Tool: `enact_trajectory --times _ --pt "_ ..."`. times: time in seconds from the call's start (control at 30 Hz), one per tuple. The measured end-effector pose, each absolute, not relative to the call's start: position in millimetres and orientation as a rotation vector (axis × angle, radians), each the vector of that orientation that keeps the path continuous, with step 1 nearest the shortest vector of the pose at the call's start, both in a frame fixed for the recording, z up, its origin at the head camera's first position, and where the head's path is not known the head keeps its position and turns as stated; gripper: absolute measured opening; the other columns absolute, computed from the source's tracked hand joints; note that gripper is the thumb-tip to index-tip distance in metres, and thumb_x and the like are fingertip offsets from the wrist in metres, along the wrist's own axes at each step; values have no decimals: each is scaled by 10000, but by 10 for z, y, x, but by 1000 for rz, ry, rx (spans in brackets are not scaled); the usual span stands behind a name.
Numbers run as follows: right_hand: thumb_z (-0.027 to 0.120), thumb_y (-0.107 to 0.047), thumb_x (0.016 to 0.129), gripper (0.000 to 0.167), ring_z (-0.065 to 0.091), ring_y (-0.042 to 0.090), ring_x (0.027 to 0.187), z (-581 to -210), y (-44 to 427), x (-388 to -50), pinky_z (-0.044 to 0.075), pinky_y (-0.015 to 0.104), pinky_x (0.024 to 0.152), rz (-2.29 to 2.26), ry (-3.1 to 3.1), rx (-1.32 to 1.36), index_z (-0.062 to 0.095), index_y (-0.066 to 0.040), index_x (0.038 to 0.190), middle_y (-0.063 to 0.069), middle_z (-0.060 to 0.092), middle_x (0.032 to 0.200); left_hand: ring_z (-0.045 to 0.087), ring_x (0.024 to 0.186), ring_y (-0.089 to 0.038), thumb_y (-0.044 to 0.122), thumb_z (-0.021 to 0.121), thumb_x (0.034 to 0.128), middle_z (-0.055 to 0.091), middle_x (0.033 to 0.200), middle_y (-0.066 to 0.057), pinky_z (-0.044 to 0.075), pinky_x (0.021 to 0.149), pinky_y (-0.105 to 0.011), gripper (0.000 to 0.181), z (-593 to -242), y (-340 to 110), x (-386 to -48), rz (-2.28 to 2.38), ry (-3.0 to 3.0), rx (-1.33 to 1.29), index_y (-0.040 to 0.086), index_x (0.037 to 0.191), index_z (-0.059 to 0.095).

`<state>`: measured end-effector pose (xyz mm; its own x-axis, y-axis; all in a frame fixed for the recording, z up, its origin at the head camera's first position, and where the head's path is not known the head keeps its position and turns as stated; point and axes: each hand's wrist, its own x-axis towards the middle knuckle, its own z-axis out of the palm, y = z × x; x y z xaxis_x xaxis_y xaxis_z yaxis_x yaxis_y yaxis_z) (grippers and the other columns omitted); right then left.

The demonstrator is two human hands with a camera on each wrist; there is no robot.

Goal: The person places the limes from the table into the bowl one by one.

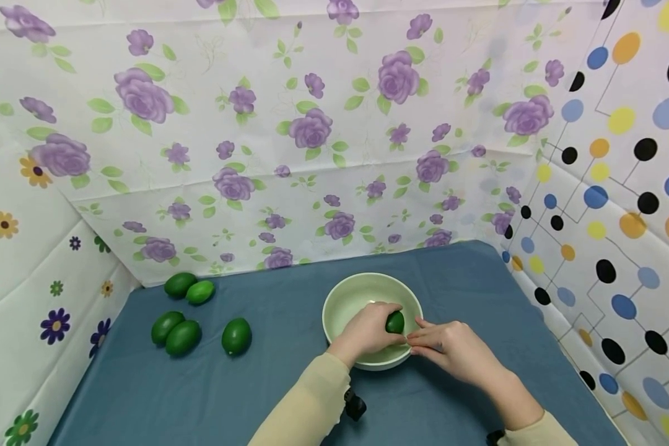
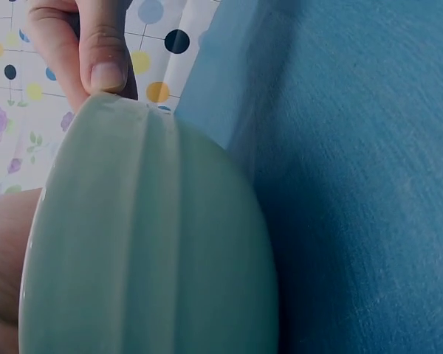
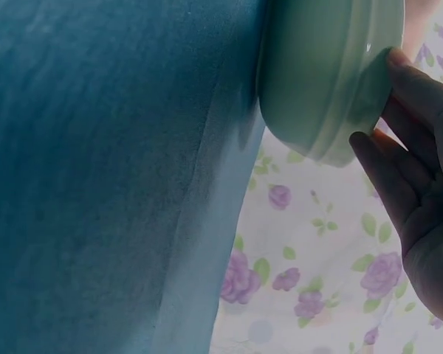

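Observation:
A pale green bowl [image 1: 345, 303] stands on the blue cloth, right of the middle. Inside it my left hand [image 1: 369, 327] curls round a dark green lime [image 1: 394, 322], fingers beyond it and thumb on the near side. At the bowl's right side my right hand [image 1: 459, 353] pinches the rim. The left wrist view shows the right thumb [image 2: 108, 76] on the edge of the bowl [image 2: 155, 243]. From the right wrist, the right hand [image 3: 428, 177] appears with fingertips at the rim of the bowl [image 3: 317, 81]; the lime is hidden there.
Several more green limes lie to the left: a lone one [image 1: 236, 336], a touching pair with one lime [image 1: 183, 338] in front, and two at the back beside the flowered sheet, including a lighter lime [image 1: 201, 292]. Patterned sheets wall the blue-covered table [image 1: 279, 297] on three sides.

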<state>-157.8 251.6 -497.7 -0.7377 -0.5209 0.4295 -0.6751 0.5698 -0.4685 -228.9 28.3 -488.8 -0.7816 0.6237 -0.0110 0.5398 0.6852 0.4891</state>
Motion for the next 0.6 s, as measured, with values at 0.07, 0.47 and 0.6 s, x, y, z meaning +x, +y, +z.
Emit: enact_trajectory --times 0.07,0.47,0.6 --pt "851 -166 935 201 709 335 1206 -4978 2516 -1580 649 325 818 929 -2562 986 867 -164 1135 -86 801 1107 686 1123 -158 336 857 950 709 1363 -44 579 907 -285 619 -4877 292 -2281 706 2715 947 110 1485 644" --pt "837 -202 950 213 703 345 1216 -4978 2499 -1558 633 249 720 932 -2606 923 861 -191 1161 -74 799 1133 627 1316 -199 369 804 993 616 1514 -72 547 1044 -324 729 -4888 248 -2283 735 2662 962 77 1594 515" --pt "828 -211 959 215 704 344 1217 -4977 2497 -1556 629 247 710 920 -2618 918 858 -194 1171 -76 796 1149 617 1331 -201 385 788 1003 606 1527 -69 542 1055 -330 723 -4896 227 -2293 756 2658 948 84 1599 511"
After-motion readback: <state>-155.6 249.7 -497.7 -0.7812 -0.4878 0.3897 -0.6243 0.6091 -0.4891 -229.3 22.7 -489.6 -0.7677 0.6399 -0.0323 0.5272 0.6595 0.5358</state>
